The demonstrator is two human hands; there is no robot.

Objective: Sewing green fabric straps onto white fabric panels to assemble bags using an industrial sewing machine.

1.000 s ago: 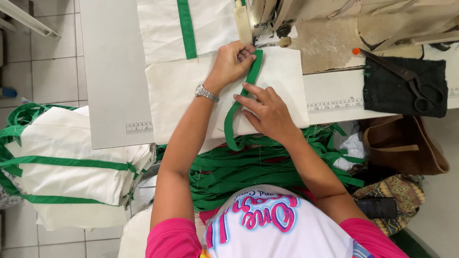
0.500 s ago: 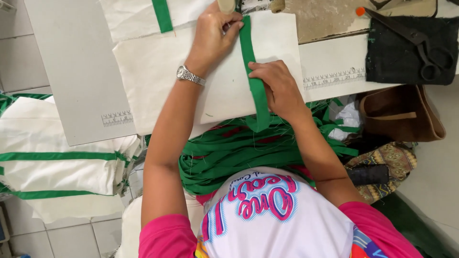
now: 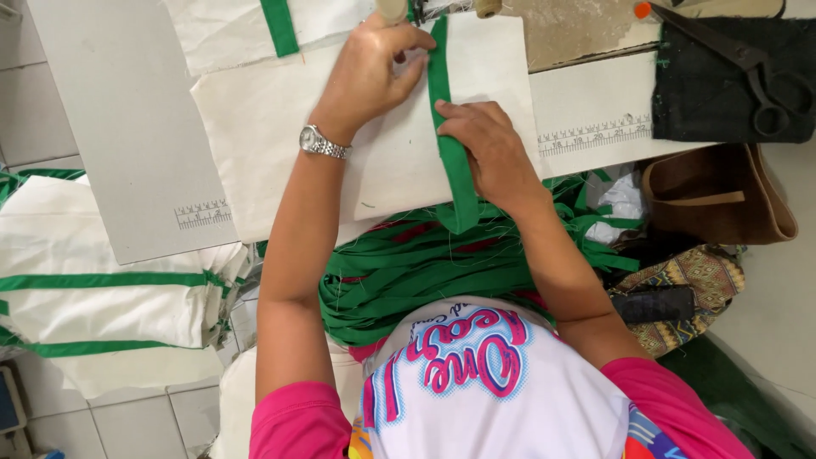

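While flat, both hands point(image 3: 374, 72) point(image 3: 489, 149) press green strap point(image 3: 450, 144) onto cloth point(image 3: 280, 144).

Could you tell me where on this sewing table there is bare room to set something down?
Free: grey board left of the cream fabric; small patch by the printed ruler. Crowded: green strap under both hands, scissors on the dark cloth.

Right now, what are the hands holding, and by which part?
Neither hand lifts anything. The right hand presses the green strap flat at mid-length on the white fabric panel; the left hand pins the panel beside the strap's top end.
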